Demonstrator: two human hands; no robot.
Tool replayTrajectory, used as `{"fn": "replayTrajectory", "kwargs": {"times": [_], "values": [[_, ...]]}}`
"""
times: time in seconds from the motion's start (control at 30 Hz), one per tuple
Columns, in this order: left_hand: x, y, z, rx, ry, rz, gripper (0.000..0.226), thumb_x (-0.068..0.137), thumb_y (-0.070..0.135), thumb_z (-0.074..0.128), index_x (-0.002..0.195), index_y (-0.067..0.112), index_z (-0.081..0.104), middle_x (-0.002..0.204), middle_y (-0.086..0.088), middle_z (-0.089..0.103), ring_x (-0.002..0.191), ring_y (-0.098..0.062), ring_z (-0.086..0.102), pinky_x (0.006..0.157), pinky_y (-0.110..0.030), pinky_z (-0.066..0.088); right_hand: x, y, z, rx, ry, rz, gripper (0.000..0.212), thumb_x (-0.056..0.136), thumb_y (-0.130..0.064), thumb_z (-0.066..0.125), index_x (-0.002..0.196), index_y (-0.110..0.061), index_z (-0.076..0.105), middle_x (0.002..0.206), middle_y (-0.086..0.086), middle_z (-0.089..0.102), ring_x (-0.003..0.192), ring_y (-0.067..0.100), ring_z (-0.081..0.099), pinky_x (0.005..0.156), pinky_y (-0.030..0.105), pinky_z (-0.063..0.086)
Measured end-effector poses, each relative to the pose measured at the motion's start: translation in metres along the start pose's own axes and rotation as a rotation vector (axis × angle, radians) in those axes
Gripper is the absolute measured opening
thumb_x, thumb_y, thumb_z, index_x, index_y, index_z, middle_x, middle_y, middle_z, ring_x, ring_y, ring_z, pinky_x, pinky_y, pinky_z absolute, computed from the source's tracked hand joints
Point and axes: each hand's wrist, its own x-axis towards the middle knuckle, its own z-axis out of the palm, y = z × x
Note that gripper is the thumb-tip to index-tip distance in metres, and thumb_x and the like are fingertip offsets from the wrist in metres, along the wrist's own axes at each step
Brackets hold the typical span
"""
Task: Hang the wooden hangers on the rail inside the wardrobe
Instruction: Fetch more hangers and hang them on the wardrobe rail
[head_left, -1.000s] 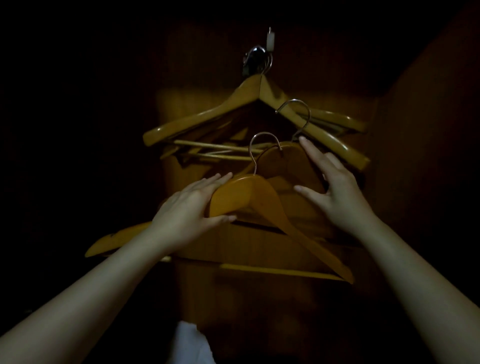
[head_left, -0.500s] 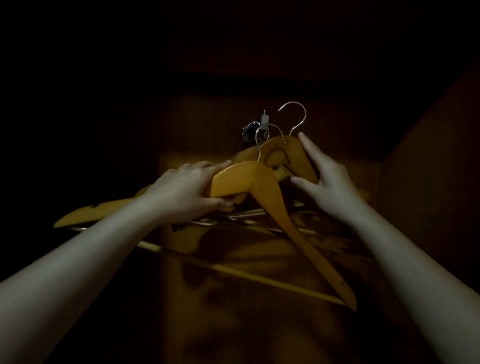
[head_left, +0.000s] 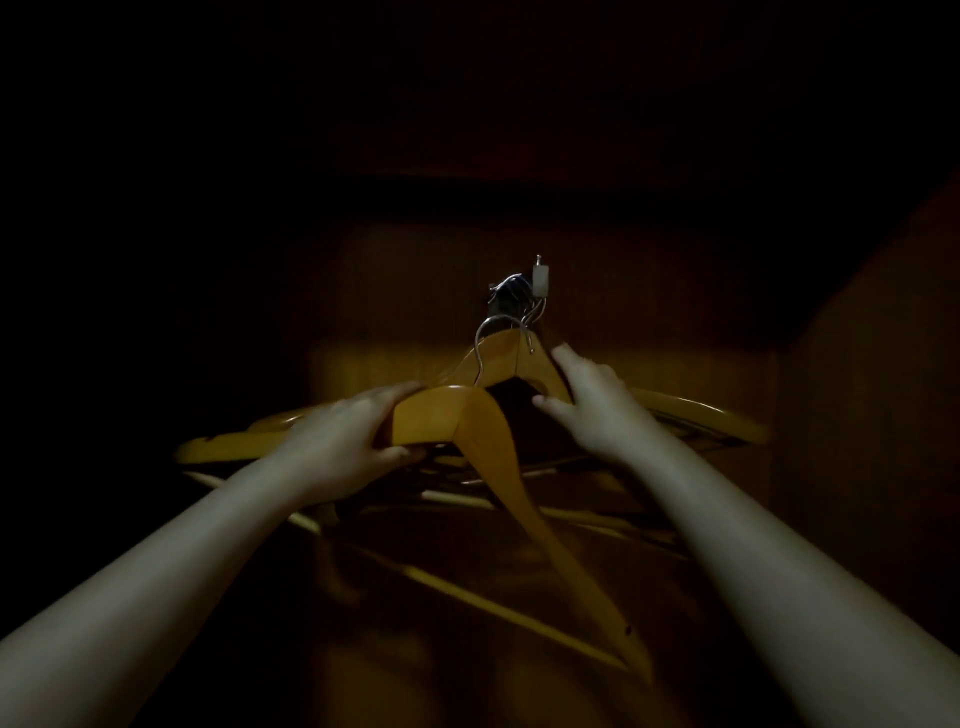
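Observation:
In the dark wardrobe, my left hand (head_left: 345, 441) grips the left shoulder of a near wooden hanger (head_left: 498, 467), whose metal hook (head_left: 485, 343) stands up below the rail mount. My right hand (head_left: 589, 405) holds the right shoulder of a second wooden hanger (head_left: 524, 358) just behind it, thumb below and fingers along the top. This second hanger's hook sits among several hooks bunched at the dark rail fitting (head_left: 511, 291). More hung hangers spread out behind both hands. The rail itself is too dark to make out.
A small white fitting (head_left: 540, 273) sticks out beside the hooks. The wooden back panel (head_left: 389, 312) is faintly lit; a side wall (head_left: 857, 389) closes in on the right. Everything above and to the left is black.
Both hangers have risen toward the rail fitting. The right-hand hanger's hook, free above the others before, is now in among the bunched hooks. My left hand keeps its grip.

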Motion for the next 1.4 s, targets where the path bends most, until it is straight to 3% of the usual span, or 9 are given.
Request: {"fn": "replayTrajectory", "kwargs": {"times": [0.2,0.37,0.6,0.7,0.83,1.03,1.17,1.27,1.4], "values": [[-0.003,-0.009,0.031,0.162,0.153,0.097,0.087,0.086,0.043,0.057,0.148,0.031,-0.002,0.158,0.004,0.014,0.145,-0.017,0.019,0.118,-0.037,0.023,0.002,0.010,0.015,-0.134,0.121,-0.021,0.055,0.091,-0.025,0.055,0.140,-0.022,0.031,0.136,0.002,0.046,0.121,0.024,0.050,0.098,0.041,0.045],[0.000,-0.010,0.040,0.177,0.181,0.086,0.089,0.086,0.044,0.056,0.148,0.032,-0.007,0.159,0.002,0.010,0.145,-0.019,0.018,0.117,-0.038,0.025,0.004,0.012,0.014,-0.296,0.070,0.038,0.080,0.094,-0.033,0.048,0.146,-0.033,-0.012,0.156,-0.005,0.020,0.128,0.026,0.045,0.097,0.043,0.043],[-0.004,-0.004,0.036,0.103,0.098,0.052,0.088,0.088,0.040,0.057,0.147,0.034,-0.009,0.160,0.000,0.003,0.146,-0.021,0.013,0.117,-0.042,0.023,0.002,0.001,0.010,-0.401,0.055,0.139,0.076,0.095,-0.040,0.041,0.147,-0.027,-0.014,0.159,0.002,-0.011,0.146,0.027,0.003,0.117,0.050,0.008],[-0.010,-0.003,0.033,0.012,0.079,0.049,0.086,0.087,0.037,0.058,0.148,0.034,-0.002,0.159,0.001,0.007,0.146,-0.020,0.015,0.117,-0.044,0.023,-0.022,-0.009,0.015,-0.284,0.250,0.055,0.074,0.095,-0.032,0.044,0.149,-0.023,-0.004,0.159,0.002,0.005,0.146,0.021,0.010,0.117,0.041,0.012],[-0.032,0.001,0.029,-0.073,0.129,0.035,0.079,0.088,0.033,0.057,0.148,0.033,0.007,0.158,0.002,0.017,0.144,-0.018,0.021,0.117,-0.042,0.023,-0.066,-0.028,0.019,-0.146,0.223,-0.020,0.055,0.096,-0.040,0.032,0.147,-0.022,0.022,0.154,-0.002,0.024,0.141,0.016,0.021,0.115,0.036,0.016],[-0.066,0.016,0.018,-0.040,0.186,0.009,0.065,0.090,0.035,0.055,0.144,0.033,0.021,0.138,-0.001,0.048,0.122,-0.021,0.050,0.100,-0.038,0.041,-0.125,-0.067,0.013,-0.069,0.035,-0.041,0.078,0.091,-0.043,0.049,0.147,-0.035,-0.004,0.153,-0.011,0.020,0.132,0.007,0.037,0.101,0.026,0.037],[-0.074,0.030,0.016,-0.088,0.171,0.000,0.063,0.083,0.049,0.058,0.138,0.028,0.036,0.120,0.000,0.060,0.106,-0.022,0.059,0.092,-0.040,0.049,-0.138,-0.070,0.009,-0.192,0.106,-0.072,0.077,0.090,-0.036,0.054,0.148,-0.032,0.003,0.150,-0.008,0.027,0.128,0.015,0.045,0.099,0.030,0.043],[-0.080,0.035,0.018,-0.307,0.065,0.063,0.054,0.077,0.050,0.064,0.123,0.025,0.049,0.095,0.003,0.065,0.083,-0.016,0.065,0.077,-0.040,0.056,-0.145,-0.065,0.004,-0.147,0.125,-0.041,0.072,0.091,-0.031,0.054,0.148,-0.032,0.009,0.149,-0.009,0.029,0.131,0.015,0.042,0.100,0.028,0.039],[-0.096,0.028,0.029,-0.604,-0.274,0.107,0.032,0.083,0.041,0.062,0.111,0.032,0.049,0.095,0.010,0.062,0.081,-0.012,0.066,0.075,-0.029,0.058,-0.170,-0.054,0.012,-0.057,0.064,0.039,0.071,0.092,-0.026,0.054,0.147,-0.034,0.011,0.148,-0.010,0.029,0.133,0.013,0.036,0.100,0.023,0.029]]}}
